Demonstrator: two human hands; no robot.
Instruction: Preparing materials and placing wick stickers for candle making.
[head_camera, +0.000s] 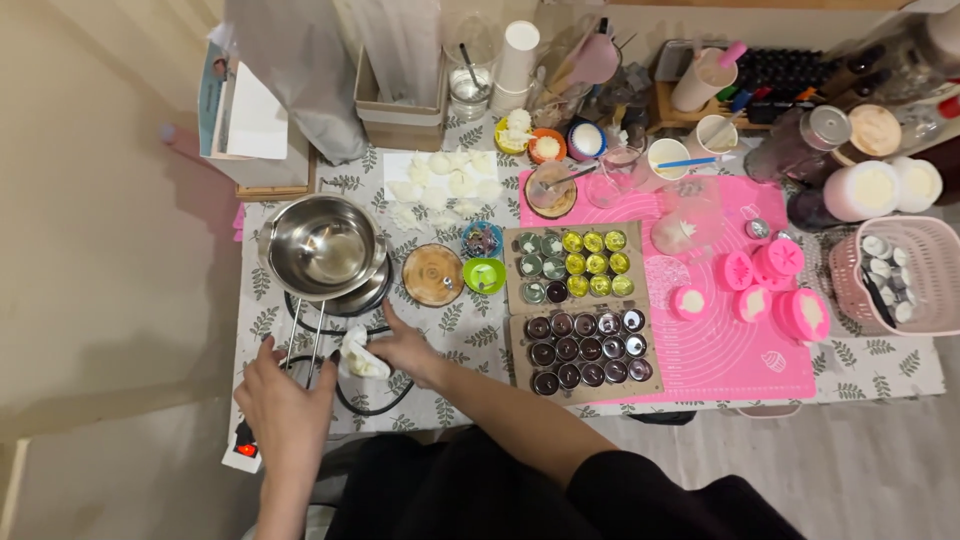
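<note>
Near the left edge of the leaf-print surface (880, 370), the right hand (405, 350) pinches a crumpled white tissue (360, 358) beside the steel pot's handle (303, 345); left hand (285, 405) rests open, empty. Wiping goes best with the handle steadied.

Table (880, 370) with leaf-print cloth: steel pot (322, 246), wooden coaster (433, 274), pink mat (715, 340), pink basket (895, 270)

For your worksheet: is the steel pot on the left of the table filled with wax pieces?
No. The steel pot shows only its bare shiny bottom; the white wax pieces lie behind it.
</note>
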